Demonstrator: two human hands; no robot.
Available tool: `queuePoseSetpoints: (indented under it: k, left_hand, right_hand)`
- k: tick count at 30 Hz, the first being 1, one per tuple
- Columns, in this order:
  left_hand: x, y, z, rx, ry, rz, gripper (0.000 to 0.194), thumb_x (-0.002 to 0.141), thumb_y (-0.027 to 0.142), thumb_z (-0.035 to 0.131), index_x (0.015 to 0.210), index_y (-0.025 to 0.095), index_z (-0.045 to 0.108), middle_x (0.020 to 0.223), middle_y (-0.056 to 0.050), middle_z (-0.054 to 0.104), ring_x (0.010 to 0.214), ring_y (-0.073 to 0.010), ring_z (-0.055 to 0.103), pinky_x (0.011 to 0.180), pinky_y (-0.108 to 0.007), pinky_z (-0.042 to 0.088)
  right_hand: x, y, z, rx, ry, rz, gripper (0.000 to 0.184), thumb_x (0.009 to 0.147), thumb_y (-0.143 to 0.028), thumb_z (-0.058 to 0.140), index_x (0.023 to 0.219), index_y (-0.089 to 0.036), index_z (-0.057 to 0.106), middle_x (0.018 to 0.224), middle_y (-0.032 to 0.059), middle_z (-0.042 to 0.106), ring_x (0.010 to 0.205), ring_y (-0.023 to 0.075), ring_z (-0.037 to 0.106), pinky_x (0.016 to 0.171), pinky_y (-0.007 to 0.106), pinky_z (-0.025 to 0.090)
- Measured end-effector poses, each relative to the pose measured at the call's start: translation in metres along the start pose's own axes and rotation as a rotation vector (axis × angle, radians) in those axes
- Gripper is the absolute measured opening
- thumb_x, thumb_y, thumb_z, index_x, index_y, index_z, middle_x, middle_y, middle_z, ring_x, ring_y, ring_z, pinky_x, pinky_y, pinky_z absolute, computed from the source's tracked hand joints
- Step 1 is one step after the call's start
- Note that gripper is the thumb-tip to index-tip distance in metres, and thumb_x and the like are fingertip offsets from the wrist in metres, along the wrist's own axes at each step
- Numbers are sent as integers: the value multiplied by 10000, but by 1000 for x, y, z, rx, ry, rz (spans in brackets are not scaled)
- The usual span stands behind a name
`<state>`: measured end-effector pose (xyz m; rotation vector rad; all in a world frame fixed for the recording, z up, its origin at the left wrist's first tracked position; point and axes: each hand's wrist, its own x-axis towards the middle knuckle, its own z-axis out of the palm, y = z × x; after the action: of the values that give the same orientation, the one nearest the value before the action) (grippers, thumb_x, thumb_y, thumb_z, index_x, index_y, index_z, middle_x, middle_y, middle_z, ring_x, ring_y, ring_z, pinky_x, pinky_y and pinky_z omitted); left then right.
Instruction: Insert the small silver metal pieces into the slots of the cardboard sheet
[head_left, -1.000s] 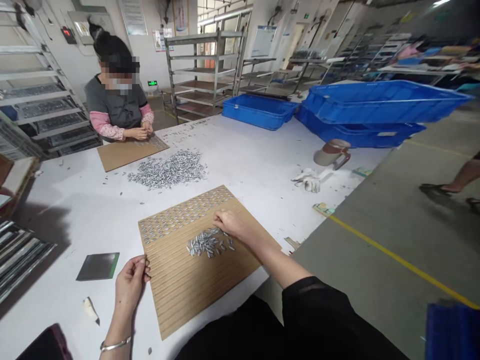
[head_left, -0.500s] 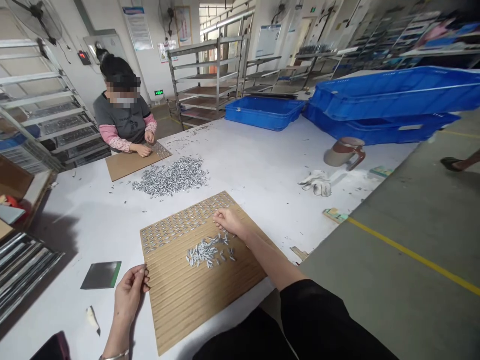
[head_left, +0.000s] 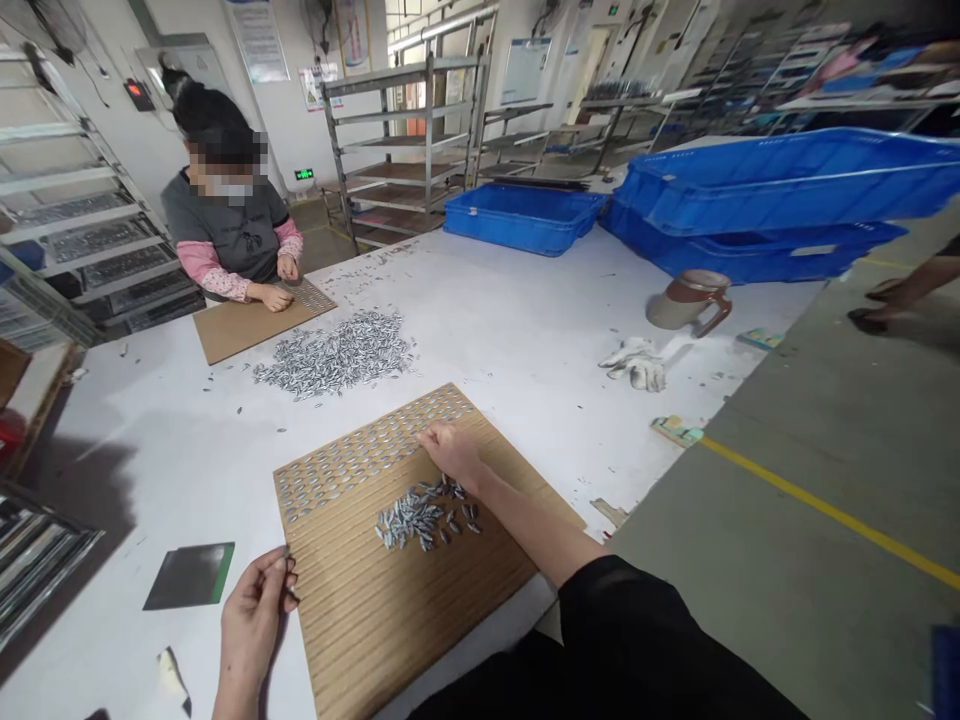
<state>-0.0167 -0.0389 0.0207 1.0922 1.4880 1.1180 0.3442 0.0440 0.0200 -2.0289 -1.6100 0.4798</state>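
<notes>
The person's right hand point(head_left: 450, 450) is over the ridged brown board point(head_left: 375, 640), at the lower edge of the rows of small silvery pieces point(head_left: 337, 465) that run along the board's far side. Its thumb and fingers are drawn together at the tips in a pinch; whether a piece is between them cannot be told, as they are too small in the view. The left hand point(head_left: 255, 600) is beside the board's left edge, thumb and forefinger brought together and the other fingers curled, with a small dark piece point(head_left: 291, 596) at the fingertips. The board lies flat and slantwise on the white table point(head_left: 525, 340), and a loose pile point(head_left: 412, 515) of the same leaf-shaped pieces sits on it, just below the right hand and partly beside the wrist. Beyond the board is a much larger heap point(head_left: 337, 355), spread on the table (a few strays lie apart from it). Left of the left hand is a dark flat plate point(head_left: 187, 577) with a green edge, and nearer is a pale scrap point(head_left: 174, 680). To the right are a crumpled white glove point(head_left: 637, 365) and a brown-and-grey mug point(head_left: 679, 300), with blue bins point(head_left: 787, 185) behind. Across the table a co-worker point(head_left: 232, 230) has both hands at another brown board point(head_left: 240, 330).
</notes>
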Motion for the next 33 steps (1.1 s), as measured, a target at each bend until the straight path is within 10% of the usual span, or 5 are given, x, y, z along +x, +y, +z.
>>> queuePoseSetpoints:
  k: [21, 33]
  left_hand:
    - [2, -6, -3, 40, -9, 41, 577, 684, 615, 786, 988, 133, 695, 678, -1, 653, 494, -114, 547, 491, -253, 501]
    - [4, -10, -4, 29, 0, 40, 564, 671, 608, 792, 964, 133, 704, 671, -6, 662, 481, -110, 552, 476, -246, 499]
  right_hand:
    - [-5, -5, 1, -129, -3, 11, 200, 991, -285, 500, 1102, -158, 607, 1014, 129, 719, 888, 209, 658, 736, 267, 408]
    - [1, 10, 10, -136, -129, -393, 186, 1003, -254, 529, 964, -203, 704, 1022, 48, 671, 933, 158, 607, 831, 241, 434]
